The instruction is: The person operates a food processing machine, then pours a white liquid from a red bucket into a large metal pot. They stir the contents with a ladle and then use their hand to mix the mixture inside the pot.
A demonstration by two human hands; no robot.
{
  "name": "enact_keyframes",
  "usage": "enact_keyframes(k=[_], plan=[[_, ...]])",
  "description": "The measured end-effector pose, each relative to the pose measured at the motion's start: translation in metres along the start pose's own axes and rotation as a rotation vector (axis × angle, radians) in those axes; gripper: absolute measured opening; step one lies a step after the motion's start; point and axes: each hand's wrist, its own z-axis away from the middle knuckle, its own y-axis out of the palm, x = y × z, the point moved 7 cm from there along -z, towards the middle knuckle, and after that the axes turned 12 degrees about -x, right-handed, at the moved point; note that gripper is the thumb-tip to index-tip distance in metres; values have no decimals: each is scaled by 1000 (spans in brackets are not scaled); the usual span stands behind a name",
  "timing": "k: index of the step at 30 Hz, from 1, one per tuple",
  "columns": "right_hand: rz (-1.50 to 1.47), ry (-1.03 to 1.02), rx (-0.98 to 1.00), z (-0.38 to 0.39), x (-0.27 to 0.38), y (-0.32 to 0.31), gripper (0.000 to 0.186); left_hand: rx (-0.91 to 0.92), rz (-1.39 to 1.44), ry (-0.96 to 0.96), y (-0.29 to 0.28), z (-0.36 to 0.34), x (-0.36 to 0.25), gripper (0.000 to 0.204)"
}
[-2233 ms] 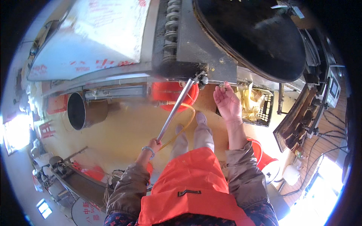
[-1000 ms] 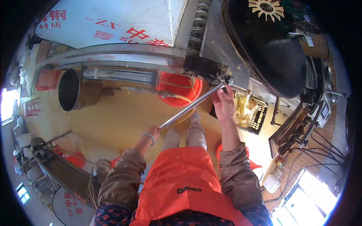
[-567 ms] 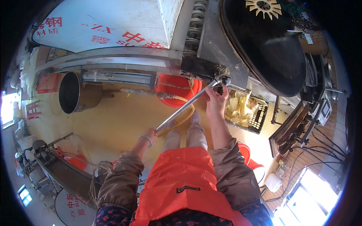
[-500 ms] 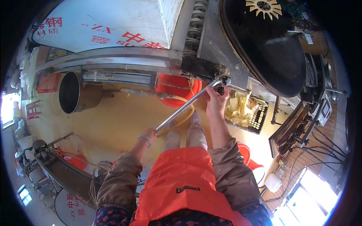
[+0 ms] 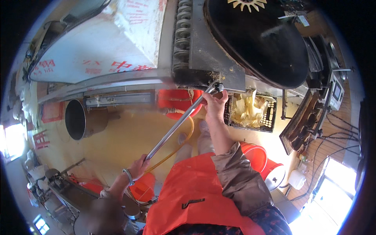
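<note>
Evidently mid-work: find long metal bar (image 5: 174, 126) slanting out from near edge of grey machine panel (image 5: 213, 58), with upper end at a dark round fitting (image 5: 220, 87). Judge bar placed, not yet released; cannot tell how much remains. Note left hand (image 5: 138, 166) closed around lower end, reaching low and outward; right hand (image 5: 215, 105) raised forward, fingers curled beside fitting, hold on bar or fitting unclear

Glare whitens the lower-right window (image 5: 331, 203); edges bow into black.
</note>
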Motion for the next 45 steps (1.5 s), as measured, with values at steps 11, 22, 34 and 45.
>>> enact_keyframes(k=[11,22,34,45], plan=[[-89,-107,86,-3,13,-8,88,-52,-135,184,4,-13,21,25],[129,-465,143,-32,30,-5,84,-46,-116,25,-8,-54,-2,28],[91,-446,173,-28,39,-57,76,52,195,32,5,-107,-83,26],[182,-245,-92,33,1,-273,70,199,261,210,12,-180,-207,27]])
